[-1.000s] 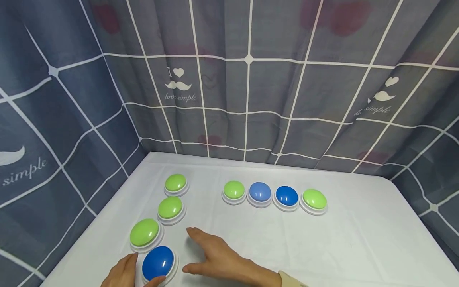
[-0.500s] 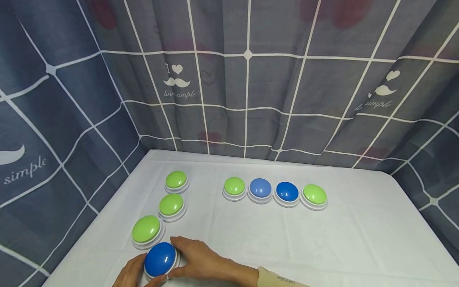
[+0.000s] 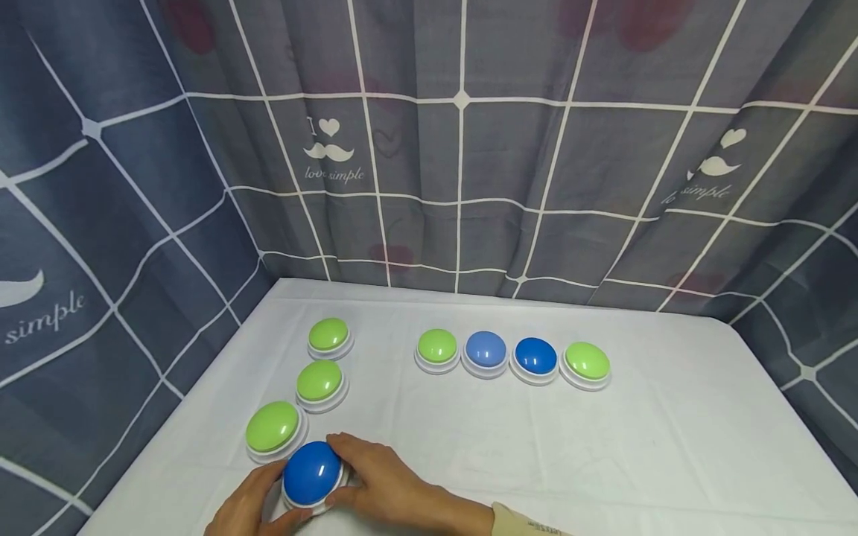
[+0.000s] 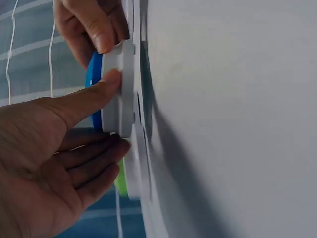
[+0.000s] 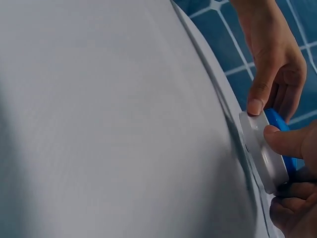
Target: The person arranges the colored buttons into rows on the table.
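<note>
A large blue dome push button (image 3: pixel 312 473) with a white base is held from both sides by my two hands. My left hand (image 3: pixel 249 500) grips its left side, with the thumb (image 4: pixel 106 87) along the white rim in the left wrist view. On its right side my right hand (image 3: pixel 392 482) holds the rim between thumb and fingers. The right wrist view shows the button's white base (image 5: pixel 260 151) close to the cloth; whether it touches is hard to tell. Just beyond it sits a green button (image 3: pixel 272 426), its base near the blue one.
Two more green buttons, a nearer one (image 3: pixel 319 380) and a farther one (image 3: pixel 328 334), continue the left line. Toward the back stands a row: green (image 3: pixel 437 347), light blue (image 3: pixel 485 350), blue (image 3: pixel 535 356) and green (image 3: pixel 587 361) buttons. A checked curtain (image 3: pixel 422 149) surrounds the white-clothed table (image 3: pixel 670 447).
My right hand has come leftward onto the blue button and taken hold of it. With both hands on it, the button has shifted slightly right and away from me.
</note>
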`<state>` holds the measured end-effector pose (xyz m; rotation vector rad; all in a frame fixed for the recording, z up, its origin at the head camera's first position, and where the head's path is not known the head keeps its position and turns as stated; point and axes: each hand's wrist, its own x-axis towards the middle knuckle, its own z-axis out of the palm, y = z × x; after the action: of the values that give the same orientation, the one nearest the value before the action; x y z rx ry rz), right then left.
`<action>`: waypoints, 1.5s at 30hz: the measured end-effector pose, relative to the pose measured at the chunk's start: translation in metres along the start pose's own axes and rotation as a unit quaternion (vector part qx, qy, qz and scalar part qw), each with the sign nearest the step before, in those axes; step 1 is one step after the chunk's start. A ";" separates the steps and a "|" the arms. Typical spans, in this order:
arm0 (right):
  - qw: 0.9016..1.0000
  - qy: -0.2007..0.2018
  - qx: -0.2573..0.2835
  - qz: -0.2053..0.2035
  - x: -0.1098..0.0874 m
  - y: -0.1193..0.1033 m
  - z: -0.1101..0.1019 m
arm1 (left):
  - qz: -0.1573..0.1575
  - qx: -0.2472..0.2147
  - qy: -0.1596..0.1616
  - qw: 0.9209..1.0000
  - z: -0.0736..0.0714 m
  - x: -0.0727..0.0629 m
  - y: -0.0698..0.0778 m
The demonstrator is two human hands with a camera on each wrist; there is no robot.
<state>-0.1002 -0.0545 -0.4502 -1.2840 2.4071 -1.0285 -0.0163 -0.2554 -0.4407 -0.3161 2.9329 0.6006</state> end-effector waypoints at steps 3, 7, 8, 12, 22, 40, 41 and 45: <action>1.000 0.027 0.010 0.003 -0.009 0.007 -0.012 | 0.026 -0.006 0.022 0.999 -0.006 0.006 0.019; 0.998 0.067 0.018 0.009 -0.022 0.021 -0.028 | 0.090 -0.027 0.064 0.993 -0.009 0.013 0.044; 0.997 0.074 0.025 0.014 -0.025 0.024 -0.032 | 0.107 -0.033 0.074 0.991 -0.009 0.015 0.051; 0.994 0.097 0.039 0.035 -0.038 0.039 -0.049 | 0.181 -0.049 0.118 0.975 -0.004 0.028 0.073; 0.985 0.166 -0.006 0.057 -0.059 0.079 -0.079 | 0.322 -0.043 0.105 0.940 0.016 0.084 0.107; 0.974 0.206 -0.062 0.068 -0.053 0.099 -0.085 | 0.349 -0.028 0.063 0.935 0.025 0.119 0.118; 0.973 0.210 -0.069 0.063 -0.052 0.099 -0.085 | 0.347 -0.029 0.060 0.935 0.025 0.120 0.118; 0.972 0.215 -0.072 0.061 -0.053 0.101 -0.086 | 0.341 -0.032 0.048 0.938 0.025 0.123 0.121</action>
<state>-0.1755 0.0655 -0.4620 -1.0193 2.8865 -1.2203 -0.1608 -0.1588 -0.4394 0.7213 3.0793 0.7678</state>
